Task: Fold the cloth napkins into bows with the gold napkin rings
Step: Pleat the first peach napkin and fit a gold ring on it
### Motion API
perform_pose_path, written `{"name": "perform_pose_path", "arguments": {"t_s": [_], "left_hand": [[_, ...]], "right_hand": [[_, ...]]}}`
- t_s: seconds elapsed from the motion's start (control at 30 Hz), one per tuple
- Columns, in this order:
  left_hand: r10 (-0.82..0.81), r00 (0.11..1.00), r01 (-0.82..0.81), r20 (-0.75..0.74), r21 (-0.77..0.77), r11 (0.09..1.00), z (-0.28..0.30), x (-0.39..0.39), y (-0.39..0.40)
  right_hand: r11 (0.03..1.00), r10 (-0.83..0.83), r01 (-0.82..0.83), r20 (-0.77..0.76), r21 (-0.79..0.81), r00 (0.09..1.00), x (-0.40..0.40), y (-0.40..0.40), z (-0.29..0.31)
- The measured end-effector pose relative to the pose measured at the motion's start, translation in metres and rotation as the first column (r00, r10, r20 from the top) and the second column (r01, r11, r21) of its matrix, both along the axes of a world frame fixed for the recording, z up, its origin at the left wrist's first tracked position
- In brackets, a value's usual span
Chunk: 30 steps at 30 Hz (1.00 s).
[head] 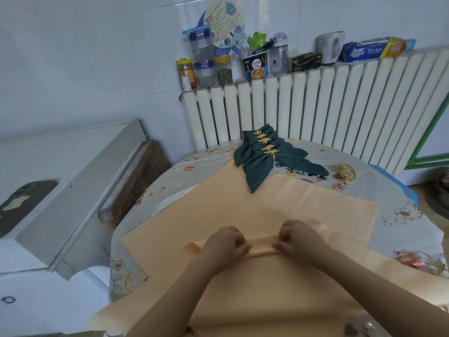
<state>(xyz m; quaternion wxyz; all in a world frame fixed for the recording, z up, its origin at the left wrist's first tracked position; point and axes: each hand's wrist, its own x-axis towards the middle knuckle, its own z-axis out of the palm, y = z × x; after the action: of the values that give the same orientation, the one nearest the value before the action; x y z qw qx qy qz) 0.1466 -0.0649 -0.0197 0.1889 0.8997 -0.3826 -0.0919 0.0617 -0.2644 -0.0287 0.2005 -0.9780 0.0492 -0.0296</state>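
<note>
An orange cloth napkin (262,210) lies spread on the round table, with more orange cloth under it toward me. A narrow fold runs across its near part. My left hand (224,243) and my right hand (297,237) both pinch that fold, fingers curled, a short gap between them. Several dark green napkin bows (262,164) with gold leaf rings lie stacked at the table's far side. A small pile of loose gold napkin rings (346,173) sits to their right.
The table wears a floral cover (170,188). A white radiator (315,105) stands behind it, its top carrying jars, bottles, a cup and a kitchen-paper pack. A grey cabinet (80,195) stands at the left.
</note>
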Motion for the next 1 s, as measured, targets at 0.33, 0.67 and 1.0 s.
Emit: {"name": "perform_pose_path", "arguments": {"t_s": [0.33, 0.67, 1.0], "left_hand": [[0.173, 0.983, -0.157, -0.057, 0.224, 0.962, 0.012, 0.005, -0.014], [0.039, 0.986, -0.046, 0.163, 0.037, 0.998, 0.009, -0.027, 0.01], [0.004, 0.999, -0.001, -0.051, 0.056, 0.998, 0.005, -0.04, 0.029]], "right_hand": [[0.977, -0.097, 0.089, -0.029, -0.192, 0.995, 0.002, 0.009, 0.005], [0.998, 0.051, -0.046, 0.118, -0.047, 0.992, -0.027, 0.007, 0.007], [0.991, 0.13, -0.13, 0.014, 0.021, 0.991, -0.053, 0.005, 0.005]]}}
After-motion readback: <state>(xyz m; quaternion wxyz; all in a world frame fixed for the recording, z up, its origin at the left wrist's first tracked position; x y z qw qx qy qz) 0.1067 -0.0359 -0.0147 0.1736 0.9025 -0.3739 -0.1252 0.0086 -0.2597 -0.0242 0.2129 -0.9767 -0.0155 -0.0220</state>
